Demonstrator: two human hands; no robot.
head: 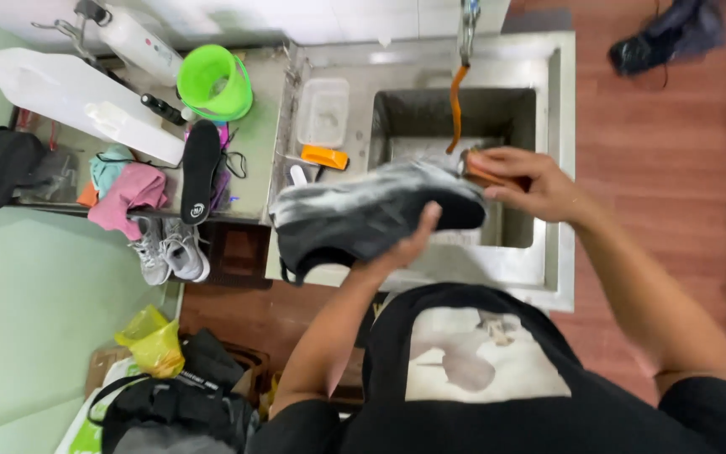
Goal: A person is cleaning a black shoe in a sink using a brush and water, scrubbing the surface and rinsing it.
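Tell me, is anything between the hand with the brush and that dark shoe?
Nothing visible. The right hand presses a brown brush straight against the soapy black shoe, which the left hand holds from below over the steel sink.

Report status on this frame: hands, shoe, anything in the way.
Left hand gripping dark soapy shoe from below. Right hand pressing brown brush on its heel, above steel sink. Nothing blocking.
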